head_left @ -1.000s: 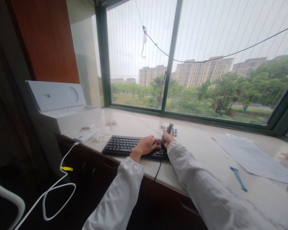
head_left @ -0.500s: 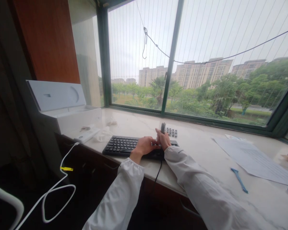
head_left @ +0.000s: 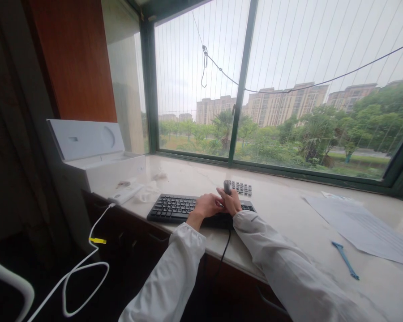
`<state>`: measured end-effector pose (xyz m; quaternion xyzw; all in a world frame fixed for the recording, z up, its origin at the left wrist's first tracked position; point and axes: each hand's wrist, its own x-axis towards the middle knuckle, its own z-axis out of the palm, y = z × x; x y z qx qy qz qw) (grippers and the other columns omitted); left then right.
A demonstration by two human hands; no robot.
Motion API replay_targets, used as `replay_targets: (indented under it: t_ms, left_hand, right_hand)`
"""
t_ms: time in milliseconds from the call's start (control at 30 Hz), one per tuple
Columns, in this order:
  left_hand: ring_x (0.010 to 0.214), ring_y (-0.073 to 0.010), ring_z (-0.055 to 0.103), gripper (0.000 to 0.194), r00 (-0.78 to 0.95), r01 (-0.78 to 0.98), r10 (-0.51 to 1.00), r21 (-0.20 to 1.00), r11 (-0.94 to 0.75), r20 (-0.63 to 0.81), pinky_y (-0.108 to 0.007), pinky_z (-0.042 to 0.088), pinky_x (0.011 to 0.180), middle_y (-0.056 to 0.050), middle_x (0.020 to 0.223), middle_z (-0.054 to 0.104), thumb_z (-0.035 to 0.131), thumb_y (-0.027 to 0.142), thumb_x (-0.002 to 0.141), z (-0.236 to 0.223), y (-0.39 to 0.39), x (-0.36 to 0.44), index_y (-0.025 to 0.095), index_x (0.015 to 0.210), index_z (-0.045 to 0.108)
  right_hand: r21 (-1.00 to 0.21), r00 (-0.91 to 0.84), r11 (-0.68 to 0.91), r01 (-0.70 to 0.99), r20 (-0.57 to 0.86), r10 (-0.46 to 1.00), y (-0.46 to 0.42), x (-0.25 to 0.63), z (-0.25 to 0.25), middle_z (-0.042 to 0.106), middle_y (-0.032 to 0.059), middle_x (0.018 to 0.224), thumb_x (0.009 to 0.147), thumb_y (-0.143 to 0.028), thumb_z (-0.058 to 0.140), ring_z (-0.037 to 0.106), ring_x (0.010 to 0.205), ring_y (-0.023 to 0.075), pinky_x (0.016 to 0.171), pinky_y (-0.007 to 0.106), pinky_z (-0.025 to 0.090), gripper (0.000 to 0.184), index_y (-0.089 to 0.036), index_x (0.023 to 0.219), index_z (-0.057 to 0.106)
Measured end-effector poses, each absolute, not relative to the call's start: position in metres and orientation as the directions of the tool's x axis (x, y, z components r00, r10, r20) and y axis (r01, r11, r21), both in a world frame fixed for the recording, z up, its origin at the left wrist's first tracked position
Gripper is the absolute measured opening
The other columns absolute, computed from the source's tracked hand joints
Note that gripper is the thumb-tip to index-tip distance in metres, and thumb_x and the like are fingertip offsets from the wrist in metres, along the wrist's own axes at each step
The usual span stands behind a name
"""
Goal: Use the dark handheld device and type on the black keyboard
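A black keyboard (head_left: 174, 207) lies on the pale marble sill (head_left: 289, 219) below the window. My left hand (head_left: 206, 206) rests on the right half of its keys, fingers curled. My right hand (head_left: 231, 201) is just beside it, closed around a small dark tool (head_left: 227, 186) that sticks up from the fist over the keyboard's right end. A row of loose dark keycaps (head_left: 242, 188) lies on the sill just behind my right hand. Both arms are in white sleeves.
An open white box (head_left: 97, 156) stands at the left end, with a white charger and cable (head_left: 97, 223) hanging off the edge. Paper sheets (head_left: 362, 228) and a blue tool (head_left: 345, 259) lie at the right. The keyboard's cord drops over the front edge.
My right hand has swung the dark tool from tilted right to upright and closer to my left hand. The camera has shifted slightly, so everything sits lower and further right.
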<state>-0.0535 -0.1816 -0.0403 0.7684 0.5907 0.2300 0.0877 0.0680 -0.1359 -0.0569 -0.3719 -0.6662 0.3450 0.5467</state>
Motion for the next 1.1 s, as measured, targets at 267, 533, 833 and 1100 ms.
replay_targets:
  t_ms: [267,533,833,1100]
  left_hand:
    - [0.075,-0.0183,0.065,0.031,0.177,0.887,0.956,0.383,-0.257,0.232,-0.024,0.045,0.066,0.0,0.08,0.071,0.062,0.053,0.069,-0.0401,-0.1802,-0.0529,0.029,0.086,0.073]
    - [0.068,-0.0159,0.063,0.032,0.166,0.877,0.957,0.407,-0.254,0.239,-0.021,0.041,0.057,-0.001,0.074,0.07,0.063,0.053,0.066,-0.0419,-0.1771,-0.0523,0.026,0.079,0.073]
    - [0.065,-0.0148,0.063,0.028,0.161,0.873,0.952,0.413,-0.261,0.261,-0.021,0.039,0.055,0.001,0.071,0.07,0.064,0.051,0.067,-0.0448,-0.1753,-0.0526,0.028,0.078,0.073]
    - [0.067,-0.0148,0.063,0.028,0.148,0.88,0.958,0.409,-0.241,0.247,-0.02,0.042,0.058,0.0,0.074,0.07,0.064,0.051,0.067,-0.0433,-0.1762,-0.052,0.028,0.081,0.074]
  right_hand:
    - [-0.811,-0.161,0.549,0.203,0.525,0.836,-0.1384,0.0681,-0.0588,0.041,-0.0014,0.042,0.074,-0.053,0.056,0.037,0.043,0.0084,0.042,0.022,0.027,0.047,-0.016,0.046,0.044]
    - [-0.81,-0.184,0.549,0.208,0.519,0.835,-0.1375,0.068,-0.0594,0.046,0.0005,0.042,0.073,-0.052,0.058,0.042,0.043,0.0095,0.041,0.022,0.029,0.047,-0.015,0.047,0.047]
    - [-0.807,-0.194,0.557,0.197,0.525,0.829,-0.1358,0.0701,-0.0622,0.052,0.0031,0.044,0.075,-0.054,0.057,0.049,0.044,0.0122,0.042,0.023,0.034,0.049,-0.014,0.048,0.051]
    - [-0.805,-0.183,0.564,0.182,0.536,0.824,-0.1414,0.0697,-0.0578,0.049,0.0013,0.041,0.076,-0.051,0.057,0.044,0.041,0.0101,0.041,0.023,0.031,0.047,-0.015,0.046,0.047]
